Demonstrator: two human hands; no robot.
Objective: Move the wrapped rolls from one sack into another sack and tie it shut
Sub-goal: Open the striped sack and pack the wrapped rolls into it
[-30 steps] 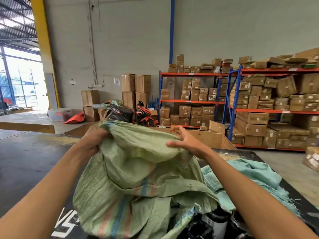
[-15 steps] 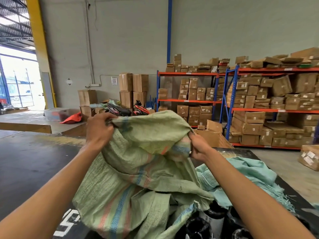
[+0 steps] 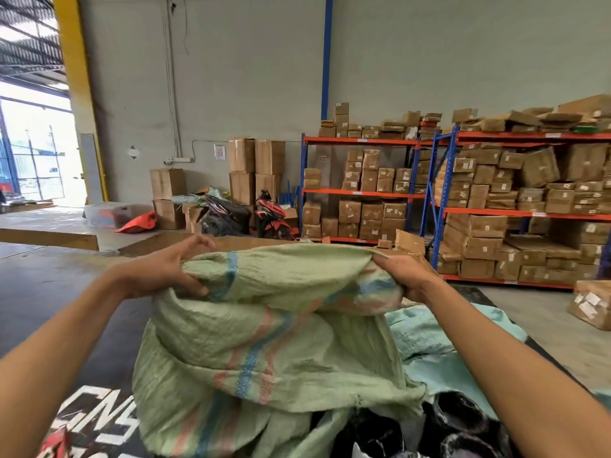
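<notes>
A pale green woven sack (image 3: pixel 264 345) with blue and pink stripes hangs crumpled in front of me, its top edge stretched between both hands. My left hand (image 3: pixel 165 269) grips the left end of that edge, fingers partly spread. My right hand (image 3: pixel 406 276) is clenched on the bunched right end. Black wrapped rolls (image 3: pixel 453 421) lie at the bottom right, partly covered by the sack. A turquoise sack (image 3: pixel 426 335) lies flat behind my right forearm.
A dark printed mat (image 3: pixel 99 421) covers the floor under the sacks. Blue and orange shelving (image 3: pixel 439 200) packed with cardboard boxes stands at the right. Two motorbikes (image 3: pixel 244 216) and stacked cartons stand by the back wall. A loose box (image 3: pixel 591 302) sits on the floor at far right.
My hands have moved further apart and slightly lower, pulling the sack's top edge out wide and taut. The right hand now clutches a bunched corner.
</notes>
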